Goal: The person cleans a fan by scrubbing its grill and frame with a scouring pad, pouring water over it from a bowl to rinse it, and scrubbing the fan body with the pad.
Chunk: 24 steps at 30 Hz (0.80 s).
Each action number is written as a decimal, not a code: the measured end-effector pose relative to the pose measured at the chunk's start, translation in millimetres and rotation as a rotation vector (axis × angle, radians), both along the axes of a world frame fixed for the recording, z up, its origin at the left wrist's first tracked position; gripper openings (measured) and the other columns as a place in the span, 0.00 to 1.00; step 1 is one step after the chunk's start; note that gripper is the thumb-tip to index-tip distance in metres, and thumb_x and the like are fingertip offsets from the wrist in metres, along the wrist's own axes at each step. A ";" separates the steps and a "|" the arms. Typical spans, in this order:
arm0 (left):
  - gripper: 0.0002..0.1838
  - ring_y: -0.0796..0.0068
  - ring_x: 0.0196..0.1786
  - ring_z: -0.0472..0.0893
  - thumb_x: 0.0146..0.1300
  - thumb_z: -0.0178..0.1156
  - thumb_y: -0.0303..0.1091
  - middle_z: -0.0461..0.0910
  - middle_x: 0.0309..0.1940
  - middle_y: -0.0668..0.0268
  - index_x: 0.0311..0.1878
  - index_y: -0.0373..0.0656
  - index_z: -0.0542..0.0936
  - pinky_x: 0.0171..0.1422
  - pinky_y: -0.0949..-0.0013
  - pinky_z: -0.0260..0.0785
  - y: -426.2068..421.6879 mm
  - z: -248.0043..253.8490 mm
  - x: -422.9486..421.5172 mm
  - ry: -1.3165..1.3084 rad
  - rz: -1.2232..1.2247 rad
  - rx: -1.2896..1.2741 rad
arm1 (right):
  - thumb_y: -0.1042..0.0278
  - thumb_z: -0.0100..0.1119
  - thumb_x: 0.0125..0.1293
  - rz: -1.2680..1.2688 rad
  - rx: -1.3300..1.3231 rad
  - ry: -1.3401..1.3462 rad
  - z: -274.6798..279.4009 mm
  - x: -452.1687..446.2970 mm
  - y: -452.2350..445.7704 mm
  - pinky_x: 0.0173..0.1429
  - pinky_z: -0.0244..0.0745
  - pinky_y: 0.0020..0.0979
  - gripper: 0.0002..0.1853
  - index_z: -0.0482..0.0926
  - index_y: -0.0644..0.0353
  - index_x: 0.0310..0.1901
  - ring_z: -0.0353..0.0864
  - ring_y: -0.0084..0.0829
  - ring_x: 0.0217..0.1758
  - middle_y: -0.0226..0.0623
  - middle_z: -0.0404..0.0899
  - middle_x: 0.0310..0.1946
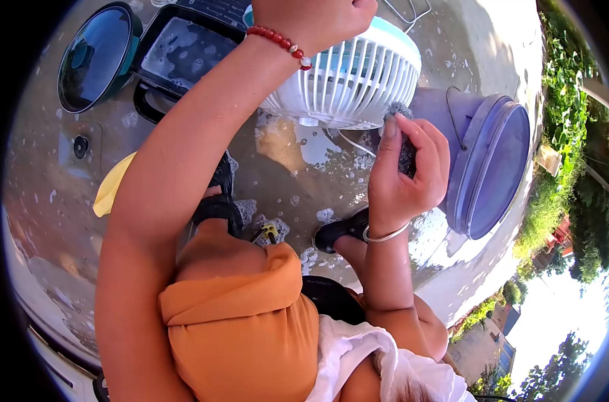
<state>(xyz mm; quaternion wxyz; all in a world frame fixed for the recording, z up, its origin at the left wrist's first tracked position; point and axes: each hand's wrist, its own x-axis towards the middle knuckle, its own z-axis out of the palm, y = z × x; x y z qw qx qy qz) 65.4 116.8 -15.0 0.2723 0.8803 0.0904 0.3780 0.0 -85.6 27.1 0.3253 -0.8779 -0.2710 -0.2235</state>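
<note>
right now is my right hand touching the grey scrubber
Touching: the head view shows the right hand closed around part of the grey scrubber.

Purple bucket [497, 161]; round glass lid [95, 57]; green plants [551, 201]

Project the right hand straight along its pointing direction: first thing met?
Likely the white fan grille; the gray scouring pad in the right hand leads, perhaps already touching. Depth unclear.

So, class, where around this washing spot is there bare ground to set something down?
Wet, sudsy ground lies open between the white fan guard and black shoes, crossed by a cable; more lies beyond the yellow piece. Crowded: pan, round lid and guard, with the bucket alongside.
</note>
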 end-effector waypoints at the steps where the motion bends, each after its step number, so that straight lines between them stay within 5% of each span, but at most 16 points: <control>1: 0.12 0.55 0.25 0.81 0.54 0.63 0.38 0.78 0.19 0.60 0.18 0.47 0.77 0.29 0.52 0.72 -0.7 0.2 -3.1 0.005 -0.003 -0.003 | 0.80 0.71 0.58 -0.003 -0.003 0.005 -2.2 4.9 2.6 0.46 0.78 0.32 0.06 0.86 0.66 0.37 0.84 0.36 0.38 0.41 0.85 0.35; 7: 0.12 0.54 0.25 0.81 0.54 0.63 0.39 0.78 0.19 0.59 0.18 0.47 0.78 0.29 0.52 0.72 -3.0 -1.4 -8.9 0.016 -0.020 0.001 | 0.81 0.69 0.56 0.045 -0.040 -0.081 -10.2 52.3 26.7 0.39 0.78 0.35 0.07 0.85 0.64 0.37 0.83 0.41 0.35 0.42 0.83 0.33; 24: 0.11 0.55 0.24 0.80 0.52 0.64 0.36 0.76 0.18 0.60 0.17 0.48 0.76 0.27 0.53 0.71 -6.8 -0.4 -21.0 -0.062 -0.078 0.009 | 0.82 0.67 0.55 0.052 0.005 -0.037 -17.6 11.1 12.6 0.41 0.78 0.37 0.06 0.82 0.65 0.35 0.83 0.44 0.35 0.45 0.82 0.33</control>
